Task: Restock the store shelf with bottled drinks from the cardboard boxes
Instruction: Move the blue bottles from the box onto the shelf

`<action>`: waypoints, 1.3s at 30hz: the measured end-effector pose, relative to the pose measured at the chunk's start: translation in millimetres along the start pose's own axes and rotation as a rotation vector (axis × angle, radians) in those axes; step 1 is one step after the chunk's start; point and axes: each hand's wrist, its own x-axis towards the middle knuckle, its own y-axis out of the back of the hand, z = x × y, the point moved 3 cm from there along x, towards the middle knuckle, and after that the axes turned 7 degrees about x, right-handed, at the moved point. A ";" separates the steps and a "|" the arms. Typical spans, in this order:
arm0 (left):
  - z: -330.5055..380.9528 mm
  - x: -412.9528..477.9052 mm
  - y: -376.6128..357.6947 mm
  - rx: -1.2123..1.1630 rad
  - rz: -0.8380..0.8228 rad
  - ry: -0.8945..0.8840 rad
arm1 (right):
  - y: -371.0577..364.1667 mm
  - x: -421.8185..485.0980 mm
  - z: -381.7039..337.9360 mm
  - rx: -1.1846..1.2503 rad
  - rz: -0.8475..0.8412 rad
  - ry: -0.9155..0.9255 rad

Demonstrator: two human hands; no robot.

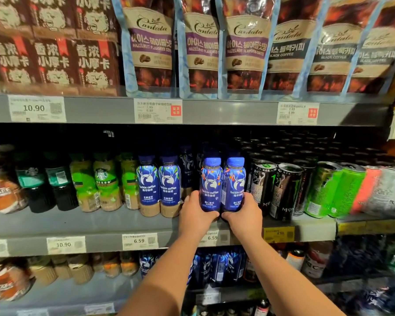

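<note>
Two blue-capped bottles, the left bottle (211, 185) and the right bottle (234, 183), stand upright, side by side and touching, over the front of the middle shelf (100, 222); their bases are hidden by the hands. The left hand (195, 216) curls round the lower part of the left bottle; the right hand (244, 218) curls round the lower part of the right bottle. Just to the left stand similar blue bottles (157, 185); just to the right, black cans (263, 185), then green cans (328, 190). Coffee pouches (151, 46) fill the shelf above. A price tag (139, 241) marks the shelf edge.
</note>
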 end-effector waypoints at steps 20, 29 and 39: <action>-22.0 -55.3 90.6 0.315 -0.101 -0.159 | 2.8 -54.9 -52.8 -0.559 -0.147 0.059; -100.2 -127.8 159.2 0.542 -0.280 -0.173 | -87.9 -179.9 -61.4 -0.819 -0.419 0.082; -139.2 -176.6 146.4 0.612 -0.428 -0.122 | -106.3 -239.0 -36.7 -0.818 -0.516 0.042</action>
